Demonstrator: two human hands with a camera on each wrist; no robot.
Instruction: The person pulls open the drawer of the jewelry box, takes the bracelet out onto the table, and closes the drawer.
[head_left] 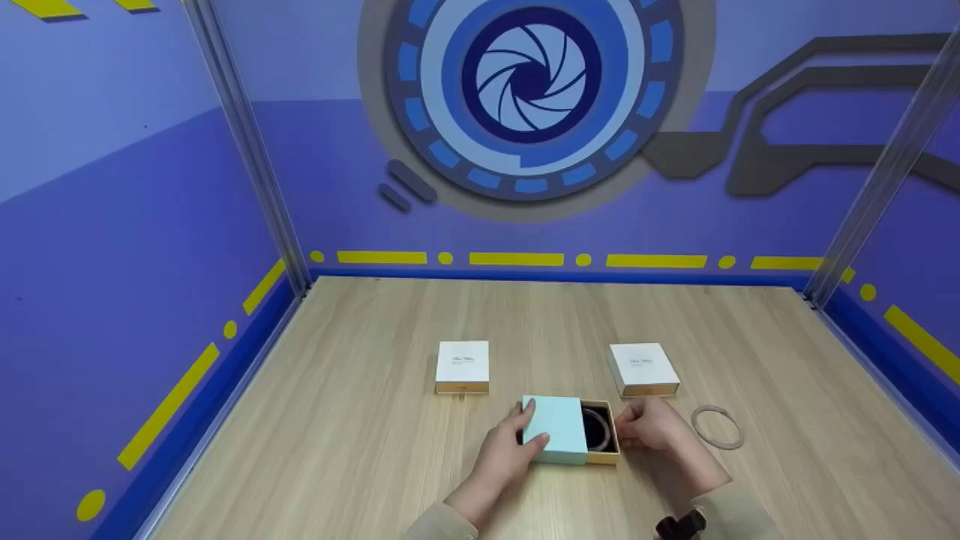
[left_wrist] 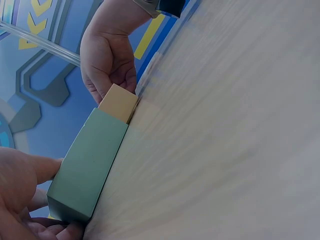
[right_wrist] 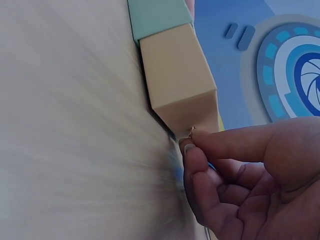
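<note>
A mint green drawer box (head_left: 555, 426) lies on the table, its tan inner drawer (head_left: 602, 458) slid partly out to the right. Inside the drawer's exposed part a greyish bangle (head_left: 607, 430) shows on dark lining; the rest of it is under the green cover. My left hand (head_left: 501, 451) grips the cover at its left end, thumb on top. With thumb and finger, my right hand (head_left: 654, 424) pinches a small pull tab (right_wrist: 191, 132) on the drawer's end face. A second, pinkish-beige bangle (head_left: 729, 447) lies loose on the table, right of my right hand.
Two white boxes with tan drawers stand farther back: one white box (head_left: 463, 363) behind left, another white box (head_left: 645, 367) behind right, near my right hand. The wooden table (head_left: 337, 420) is bordered by printed blue-purple panels (head_left: 315, 187) and metal corner posts (head_left: 251, 135).
</note>
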